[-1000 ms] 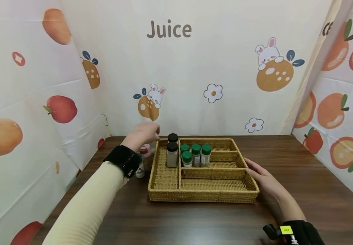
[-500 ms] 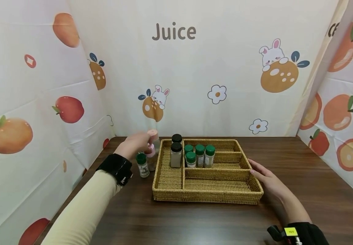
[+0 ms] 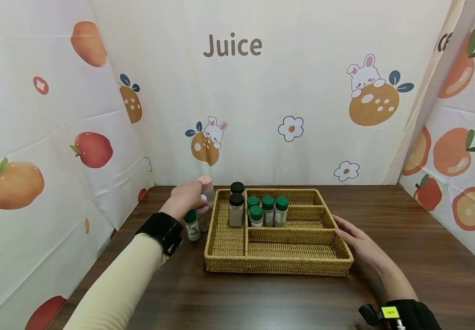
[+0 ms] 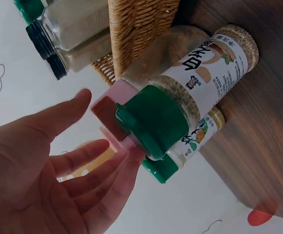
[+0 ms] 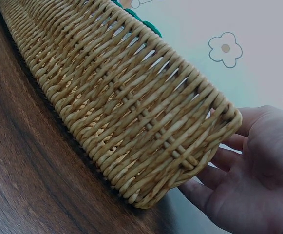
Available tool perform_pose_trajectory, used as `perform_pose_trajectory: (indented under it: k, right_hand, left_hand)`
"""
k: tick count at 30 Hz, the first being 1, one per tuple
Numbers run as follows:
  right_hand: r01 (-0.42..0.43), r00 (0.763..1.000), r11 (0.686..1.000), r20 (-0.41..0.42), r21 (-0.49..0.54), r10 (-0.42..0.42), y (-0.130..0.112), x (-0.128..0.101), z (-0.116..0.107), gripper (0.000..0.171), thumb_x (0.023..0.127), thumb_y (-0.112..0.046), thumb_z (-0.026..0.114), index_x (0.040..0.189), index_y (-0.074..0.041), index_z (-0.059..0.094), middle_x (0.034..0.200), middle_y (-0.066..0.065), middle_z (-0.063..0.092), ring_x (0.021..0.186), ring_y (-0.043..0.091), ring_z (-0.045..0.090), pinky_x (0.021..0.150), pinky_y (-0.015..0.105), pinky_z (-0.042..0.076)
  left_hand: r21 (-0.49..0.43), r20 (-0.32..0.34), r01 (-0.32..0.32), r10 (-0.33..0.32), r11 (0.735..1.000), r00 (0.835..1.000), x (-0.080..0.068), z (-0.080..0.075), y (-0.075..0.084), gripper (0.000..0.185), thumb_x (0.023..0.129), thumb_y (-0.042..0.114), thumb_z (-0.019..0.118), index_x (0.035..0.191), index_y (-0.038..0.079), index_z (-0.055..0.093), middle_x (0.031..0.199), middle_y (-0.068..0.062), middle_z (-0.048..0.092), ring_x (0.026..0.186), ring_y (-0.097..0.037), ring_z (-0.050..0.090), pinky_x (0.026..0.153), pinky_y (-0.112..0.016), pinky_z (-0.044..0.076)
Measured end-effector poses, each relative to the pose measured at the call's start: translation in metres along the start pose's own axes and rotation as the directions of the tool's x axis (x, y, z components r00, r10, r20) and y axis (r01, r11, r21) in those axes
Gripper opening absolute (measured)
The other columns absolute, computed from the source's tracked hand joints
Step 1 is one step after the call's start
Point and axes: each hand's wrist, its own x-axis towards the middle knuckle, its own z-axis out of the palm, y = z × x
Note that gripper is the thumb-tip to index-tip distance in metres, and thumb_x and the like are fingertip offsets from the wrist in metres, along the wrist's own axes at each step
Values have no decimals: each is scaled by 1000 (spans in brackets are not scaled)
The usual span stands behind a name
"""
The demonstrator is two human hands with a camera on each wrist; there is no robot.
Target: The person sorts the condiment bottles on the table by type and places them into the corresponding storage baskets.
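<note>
At the basket's (image 3: 278,266) 10 o'clock, L hand (image 3: 185,199) has fingers half spread, gripping nothing, tips by the lids of green-capped jar (image 4: 207,70) and pink-capped jars (image 3: 207,189); if touching, can't tell. At 3 o'clock, R hand (image 3: 363,246) rests w/ relaxed fingers against rim. Inside, approx. 11, green-topped bottles (image 3: 268,211); black-topped bottles (image 3: 236,211) at 10.

The left sleeve (image 3: 118,284) is long and creamy, with a fat black wristband (image 3: 162,233) past its end. The right wristband (image 3: 416,314) is black too, with a yellow tag (image 3: 390,312), maybe with tiny letters.
</note>
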Motion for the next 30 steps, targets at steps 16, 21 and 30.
perform_pose_trajectory:
  k: [16,21,30]
  right_hand:
    - [-20,1000,998,-11,-52,20,-2,0,1,66,107,-34,43,159,-3,17,163,28,17,137,9,36,90,14,43]
    - [-23,1000,998,-15,-59,22,-1,-1,0,65,108,-34,42,159,-2,16,163,29,16,147,42,24,90,14,42]
    - [9,1000,999,-14,-38,-9,-2,0,3,63,108,-30,42,158,-1,17,162,30,17,144,32,32,88,13,44]
  left_hand:
    - [-35,-137,-138,132,990,982,-11,-44,2,64,88,30,63,139,-3,42,117,-21,58,93,-29,55,77,-40,47]
    - [-31,-201,-185,175,982,964,-16,-82,16,72,86,25,62,145,-6,35,117,-21,59,89,-28,55,75,-38,48]
    - [33,-233,-243,244,969,942,-18,-142,57,43,88,26,56,123,3,48,111,-15,58,92,-27,53,76,-37,44]
